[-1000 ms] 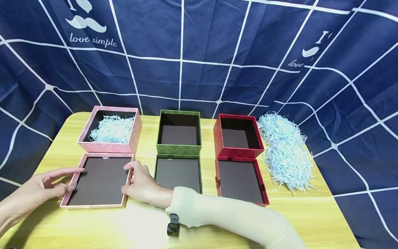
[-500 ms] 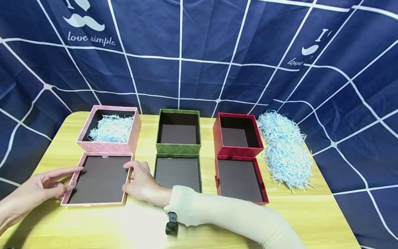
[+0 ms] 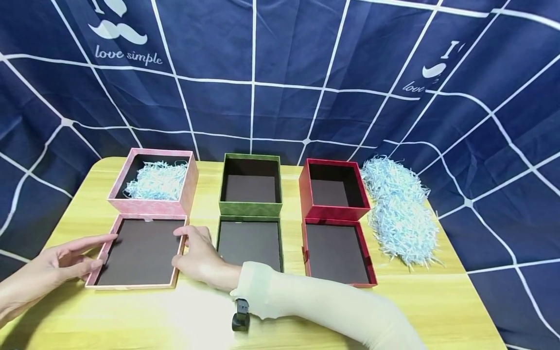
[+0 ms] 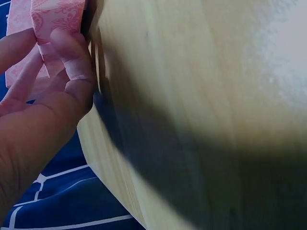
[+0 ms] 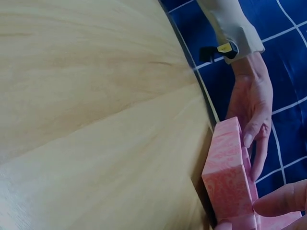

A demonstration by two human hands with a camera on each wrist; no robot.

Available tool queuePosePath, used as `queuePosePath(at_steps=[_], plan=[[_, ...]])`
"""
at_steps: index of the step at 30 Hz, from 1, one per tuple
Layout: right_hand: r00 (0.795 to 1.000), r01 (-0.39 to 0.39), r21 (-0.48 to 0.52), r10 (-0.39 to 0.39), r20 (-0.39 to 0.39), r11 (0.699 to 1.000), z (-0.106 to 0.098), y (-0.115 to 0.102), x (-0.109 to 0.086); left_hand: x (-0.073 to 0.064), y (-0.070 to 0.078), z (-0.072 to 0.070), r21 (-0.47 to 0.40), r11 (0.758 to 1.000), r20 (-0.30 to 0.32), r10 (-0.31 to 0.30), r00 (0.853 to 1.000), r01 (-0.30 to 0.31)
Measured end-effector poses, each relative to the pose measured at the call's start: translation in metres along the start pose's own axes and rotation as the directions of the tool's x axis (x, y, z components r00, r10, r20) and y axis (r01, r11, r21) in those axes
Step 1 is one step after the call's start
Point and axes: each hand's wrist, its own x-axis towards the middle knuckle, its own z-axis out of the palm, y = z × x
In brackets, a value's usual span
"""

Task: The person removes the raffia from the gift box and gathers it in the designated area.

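A shallow pink box lid, dark inside, lies hollow side up on the table. At its left edge my left hand pinches the wall between thumb and fingers; the left wrist view has that hand at a pink patterned corner. On the opposite edge, my right hand pinches the lid, with the index finger over the rim. Behind the lid, touching or nearly touching it, stands a pink box with light-blue shredded paper inside. The right wrist view shows both hands at the pink lid.
An open green box with a green lid stands in the middle. Right of it are an open red box and its lid. A heap of blue shredded paper lies at the right. Dark blue cloth hangs behind.
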Motion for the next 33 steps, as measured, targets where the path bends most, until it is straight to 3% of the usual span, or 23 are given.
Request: queuePosePath(at_steps=[2,5,9,11,13,17,20,24,28,33], plan=[[1.000,0.009,0.005,-0.009,0.001,1.000,0.000,0.000,-0.002,-0.001,-0.001,-0.001,-0.001,1.000,-0.001,0.030,1.000,-0.030],[1.000,0.015,0.022,-0.015,0.010,1.000,-0.003,-0.002,-0.005,-0.002,-0.001,-0.002,0.009,0.997,-0.052,0.071,0.996,-0.071],[1.000,0.023,0.038,-0.023,-0.006,0.999,-0.006,-0.005,-0.010,-0.001,0.001,-0.005,-0.064,0.983,-0.141,0.161,0.977,-0.172],[0.999,0.035,0.041,-0.034,-0.020,0.999,-0.008,-0.005,-0.011,0.001,0.003,-0.006,-0.139,0.959,-0.166,0.222,0.961,-0.245],[0.999,0.047,0.052,-0.046,-0.029,0.998,-0.011,-0.005,-0.011,0.005,0.005,-0.005,-0.218,0.921,-0.187,0.284,0.940,-0.322],[0.997,0.079,0.105,-0.076,-0.030,0.991,-0.017,-0.005,-0.008,0.014,0.012,-0.002,-0.310,0.872,-0.255,0.308,0.917,-0.379],[0.995,0.098,0.154,-0.094,-0.030,0.983,-0.023,-0.007,-0.004,0.018,0.022,-0.002,-0.278,0.897,-0.305,0.257,0.917,-0.344],[0.991,0.136,0.206,-0.134,-0.023,0.969,-0.032,-0.014,0.003,0.026,0.036,-0.005,-0.126,0.952,-0.343,0.222,0.913,-0.279],[0.974,0.225,0.216,-0.222,-0.036,0.950,-0.040,-0.022,0.012,0.035,0.048,-0.008,-0.042,0.969,-0.338,0.217,0.916,-0.245],[0.949,0.315,0.231,-0.306,-0.075,0.921,-0.045,-0.036,0.024,0.050,0.064,-0.011,-0.050,0.976,-0.315,0.186,0.931,-0.212]])
